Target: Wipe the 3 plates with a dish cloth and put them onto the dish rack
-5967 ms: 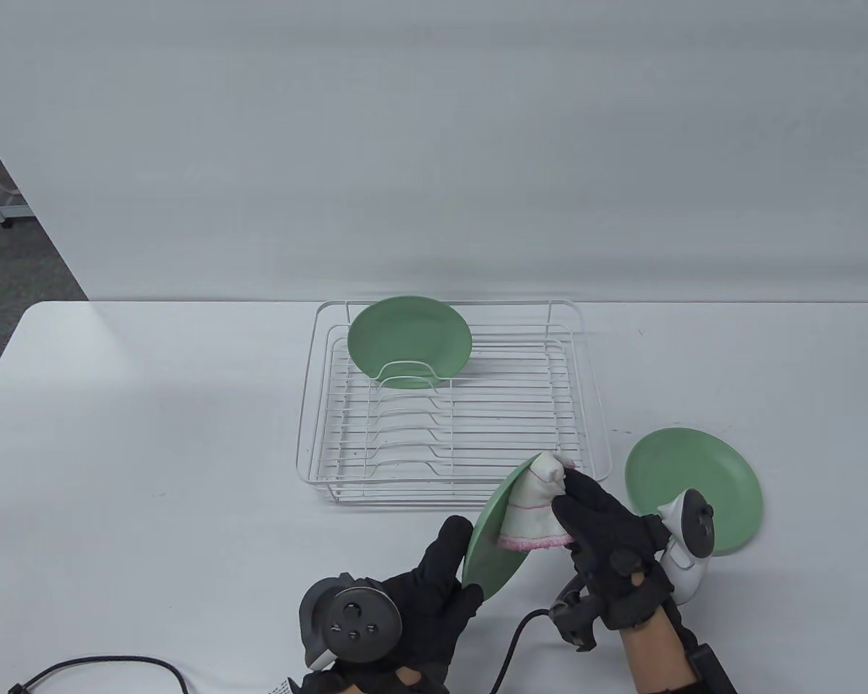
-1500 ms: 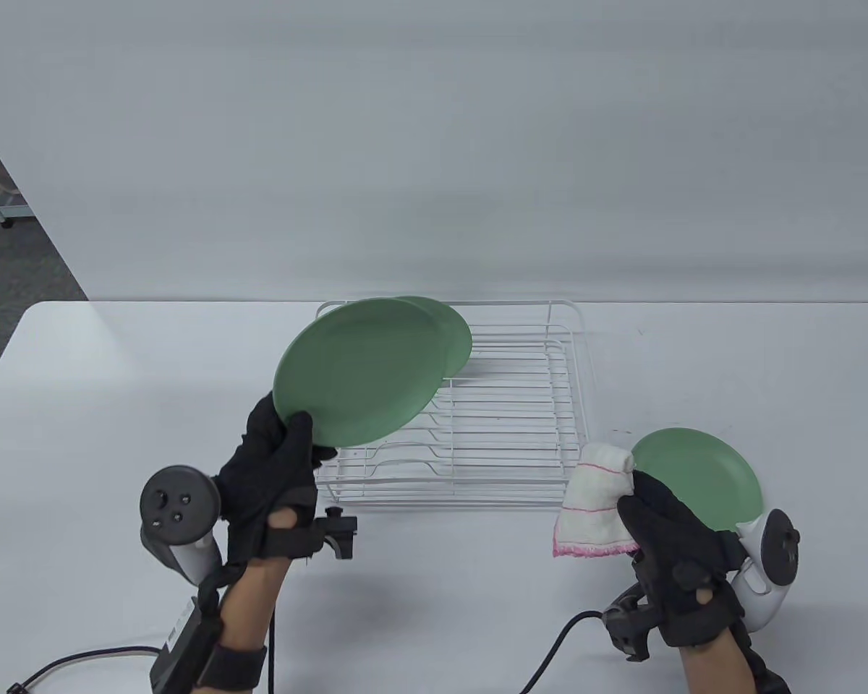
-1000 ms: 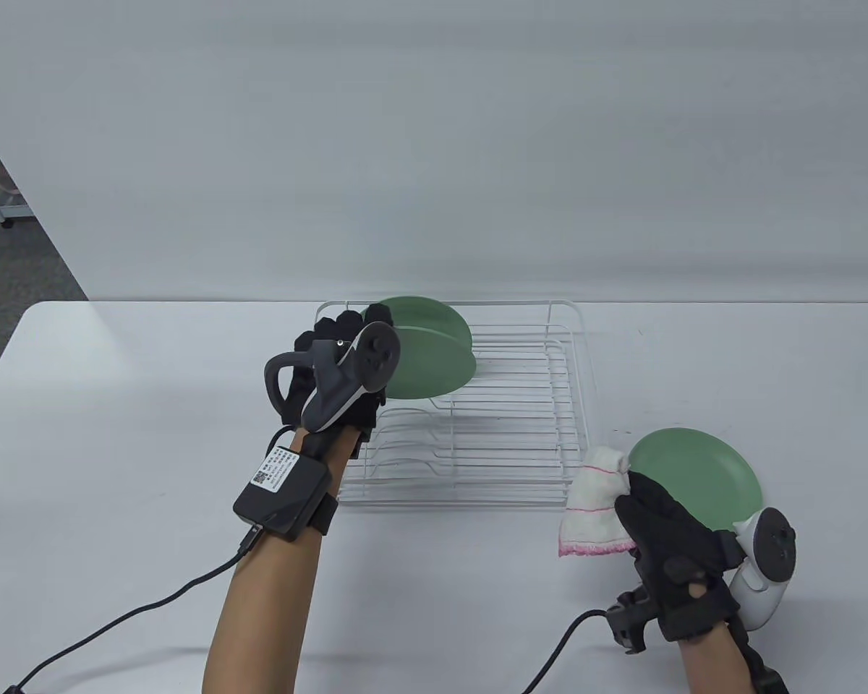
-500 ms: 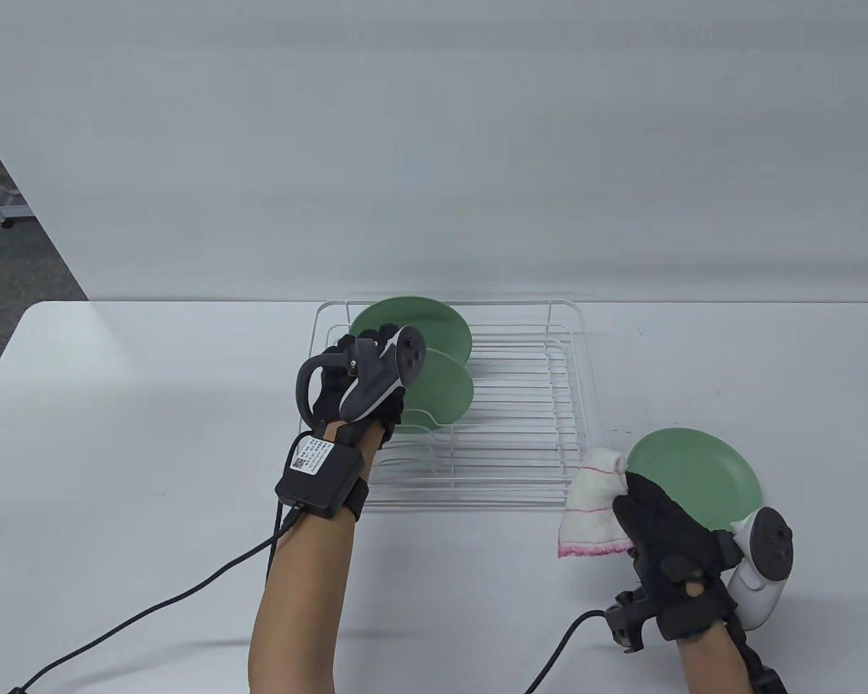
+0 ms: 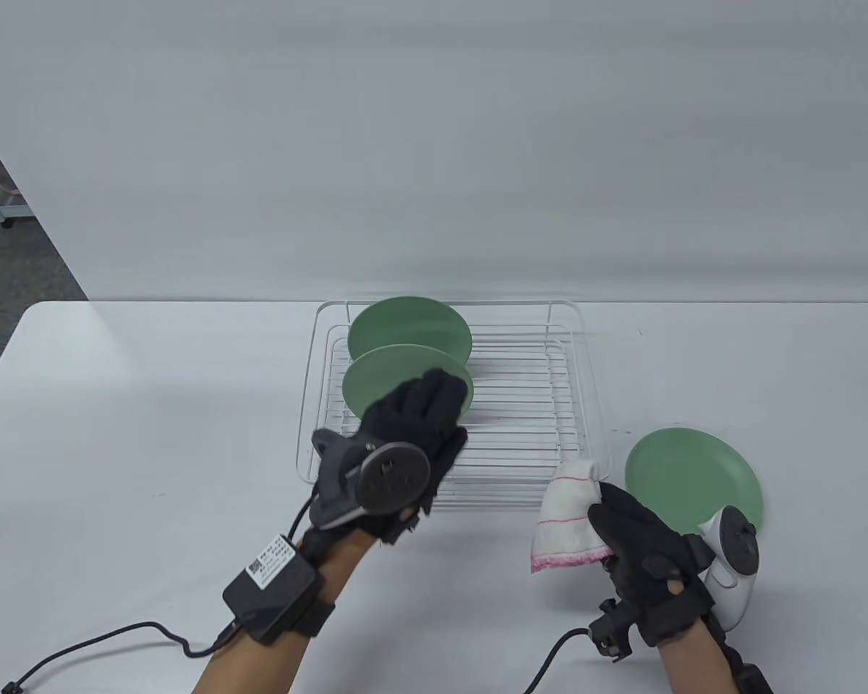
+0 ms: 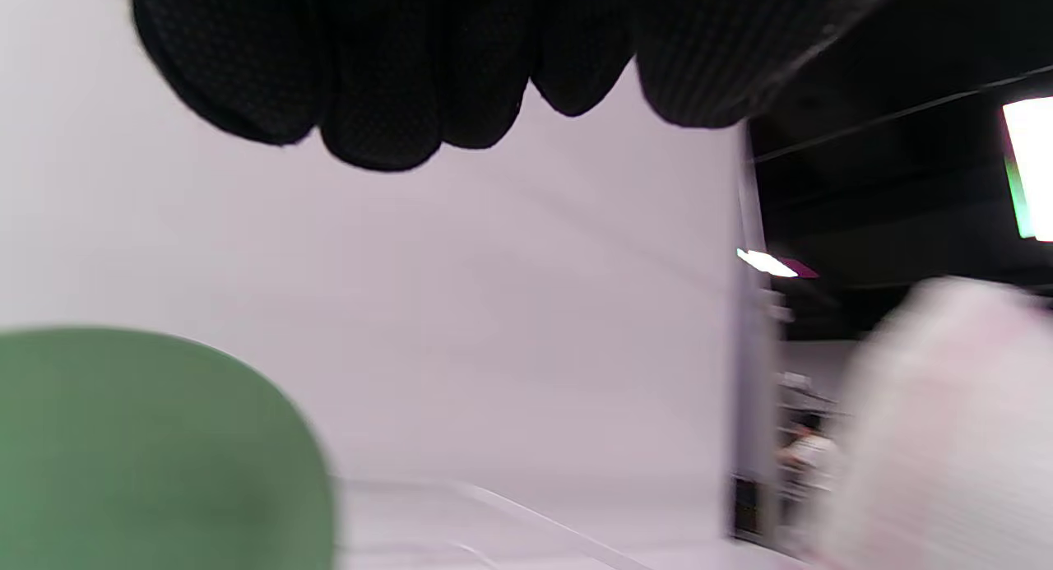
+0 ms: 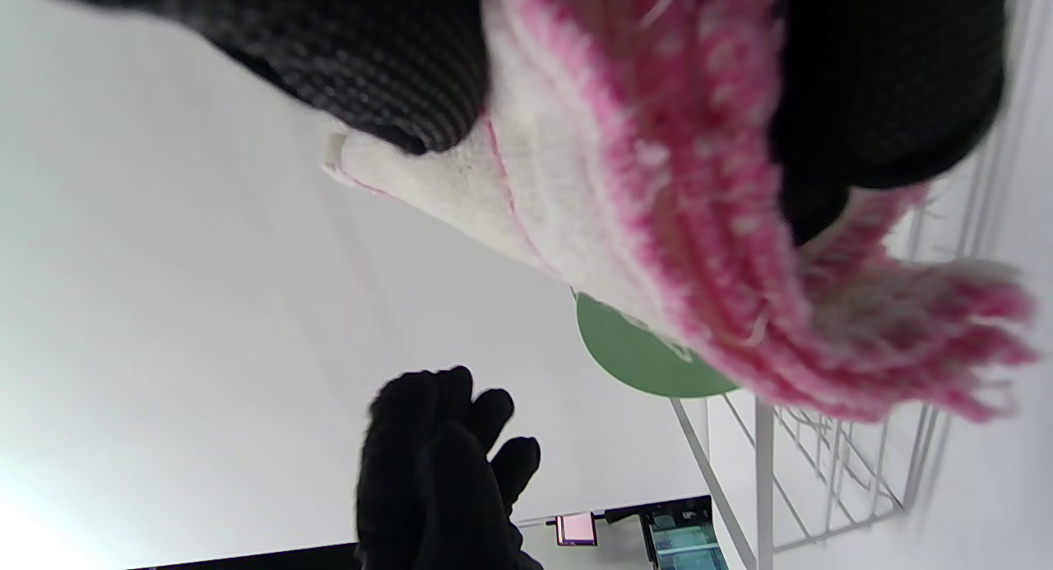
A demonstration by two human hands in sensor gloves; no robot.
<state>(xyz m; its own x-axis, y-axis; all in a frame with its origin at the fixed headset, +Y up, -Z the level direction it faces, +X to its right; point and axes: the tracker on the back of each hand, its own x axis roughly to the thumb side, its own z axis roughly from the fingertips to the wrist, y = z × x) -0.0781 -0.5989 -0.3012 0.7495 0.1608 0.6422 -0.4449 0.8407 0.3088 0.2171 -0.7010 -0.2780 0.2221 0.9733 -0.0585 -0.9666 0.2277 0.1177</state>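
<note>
On the left of the counter my left hand hovered over the dish rack, fingers relaxed and holding nothing. Two green plates stood upright in the rack. Further right, my right hand gripped the dish cloth, beside the third plate lying flat.

the left hand covers the lower right of the front plate. in the left wrist view, a blurred dish cloth is cut off at the right edge.
</note>
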